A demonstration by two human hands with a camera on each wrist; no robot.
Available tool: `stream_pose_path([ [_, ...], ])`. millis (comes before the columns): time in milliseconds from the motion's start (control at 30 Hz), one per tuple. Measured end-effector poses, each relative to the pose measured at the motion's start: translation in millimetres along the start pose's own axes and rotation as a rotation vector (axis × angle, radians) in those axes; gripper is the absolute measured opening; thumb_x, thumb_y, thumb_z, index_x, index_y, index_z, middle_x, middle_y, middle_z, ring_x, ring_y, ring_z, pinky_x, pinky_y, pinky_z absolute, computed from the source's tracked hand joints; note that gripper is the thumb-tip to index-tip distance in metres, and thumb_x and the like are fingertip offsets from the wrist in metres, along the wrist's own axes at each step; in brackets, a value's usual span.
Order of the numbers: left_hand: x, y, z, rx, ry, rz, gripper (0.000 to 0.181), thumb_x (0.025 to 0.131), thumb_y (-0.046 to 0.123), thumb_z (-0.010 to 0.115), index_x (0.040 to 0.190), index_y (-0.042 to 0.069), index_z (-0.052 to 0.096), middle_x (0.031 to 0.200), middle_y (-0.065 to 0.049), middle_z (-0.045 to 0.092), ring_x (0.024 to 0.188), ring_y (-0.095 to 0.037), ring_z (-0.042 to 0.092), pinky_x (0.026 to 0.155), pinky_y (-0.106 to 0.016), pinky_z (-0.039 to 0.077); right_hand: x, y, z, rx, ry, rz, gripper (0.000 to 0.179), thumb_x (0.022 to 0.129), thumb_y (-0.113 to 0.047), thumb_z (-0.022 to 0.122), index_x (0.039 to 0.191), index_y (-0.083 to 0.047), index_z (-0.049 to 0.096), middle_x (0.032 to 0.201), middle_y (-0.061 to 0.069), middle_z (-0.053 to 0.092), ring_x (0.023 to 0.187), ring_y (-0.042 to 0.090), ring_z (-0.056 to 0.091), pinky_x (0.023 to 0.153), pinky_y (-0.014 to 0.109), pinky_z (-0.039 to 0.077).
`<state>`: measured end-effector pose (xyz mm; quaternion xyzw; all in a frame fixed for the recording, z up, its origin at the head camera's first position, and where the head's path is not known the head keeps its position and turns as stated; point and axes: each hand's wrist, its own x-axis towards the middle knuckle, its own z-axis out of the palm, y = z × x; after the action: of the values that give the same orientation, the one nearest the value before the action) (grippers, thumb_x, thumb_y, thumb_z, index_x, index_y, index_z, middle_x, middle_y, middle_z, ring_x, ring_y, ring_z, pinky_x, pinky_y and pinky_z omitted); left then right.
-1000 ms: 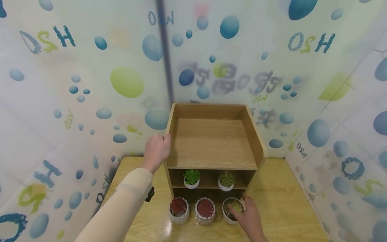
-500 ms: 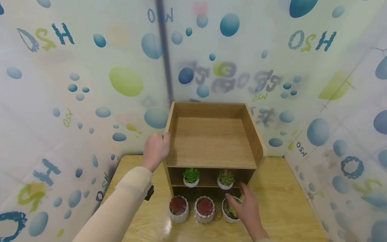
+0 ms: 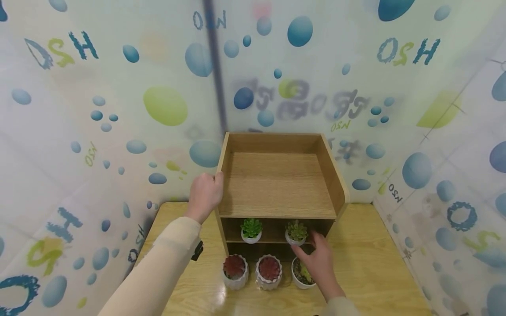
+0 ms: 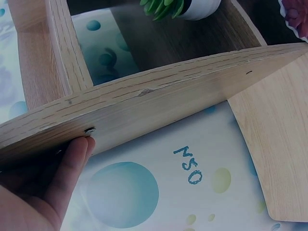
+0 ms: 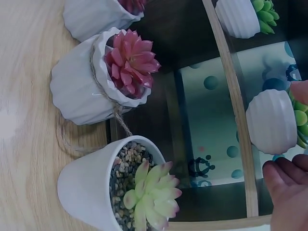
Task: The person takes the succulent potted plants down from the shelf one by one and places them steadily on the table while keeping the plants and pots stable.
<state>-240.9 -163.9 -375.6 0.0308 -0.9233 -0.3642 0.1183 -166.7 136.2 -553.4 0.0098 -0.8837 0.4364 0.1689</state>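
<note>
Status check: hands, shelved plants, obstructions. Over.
Left hand grips shelf unit. Right hand at right-hand shelved plant, grip unclear. Pebble-filled pot stands in front, below.

Head: above and before wooden shelf unit (image 3: 276, 186), facing forward and down, farthest. Left wrist: close, facing its left side (image 4: 168, 108). Right wrist: close, facing its open front (image 5: 236, 106). All share its middle tier (image 3: 272, 236).

I read big H, 2 and O letters (image 3: 84, 45) on the walls (image 3: 253, 63), some mirrored; small letters (image 4: 187, 165) look like NSO.
</note>
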Motion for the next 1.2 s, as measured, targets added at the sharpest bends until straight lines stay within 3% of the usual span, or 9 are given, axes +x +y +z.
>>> stream_pose_path([
  [400,-1.7,0.1,1.2,-0.012,-0.006,-0.009,0.06,0.108,0.032,0.035,0.05,0.014,0.037,0.046,0.002,0.031,0.042,-0.016,0.031,0.042,-0.03,0.029,11.0,8,9,0.079,-0.059,0.064,0.063,0.083,-0.025,0.086,0.129,0.008,0.059,0.118,0.024,0.065,0.107,0.04,0.066,0.092,0.054,0.055],
  [700,-2.4,-0.1,0.2,-0.01,-0.006,0.001,0.061,0.108,0.032,0.034,0.049,0.014,0.037,0.045,0.002,0.032,0.041,-0.015,0.031,0.041,-0.029,0.029,13.8,16,10,0.051,-0.106,0.054,0.068,0.082,-0.032,0.087,0.133,0.004,0.059,0.122,0.022,0.065,0.11,0.038,0.066,0.092,0.053,0.055],
  [867,-2.2,-1.1,-0.5,-0.01,-0.011,-0.004,0.061,0.107,0.033,0.033,0.05,0.014,0.036,0.045,0.002,0.031,0.041,-0.015,0.03,0.042,-0.029,0.029,14.2,15,11,0.015,-0.098,0.057,0.064,0.083,-0.035,0.087,0.129,0.001,0.063,0.12,0.02,0.068,0.105,0.036,0.067,0.088,0.053,0.056],
  [1200,-1.1,-0.3,-1.4,0.005,-0.004,0.002,0.061,0.108,0.033,0.034,0.049,0.015,0.036,0.045,0.003,0.031,0.041,-0.015,0.03,0.042,-0.029,0.029,15.0,12,14,0.056,-0.067,0.07,0.058,0.081,-0.028,0.088,0.126,0.0,0.065,0.119,0.02,0.068,0.105,0.037,0.069,0.089,0.052,0.057],
])
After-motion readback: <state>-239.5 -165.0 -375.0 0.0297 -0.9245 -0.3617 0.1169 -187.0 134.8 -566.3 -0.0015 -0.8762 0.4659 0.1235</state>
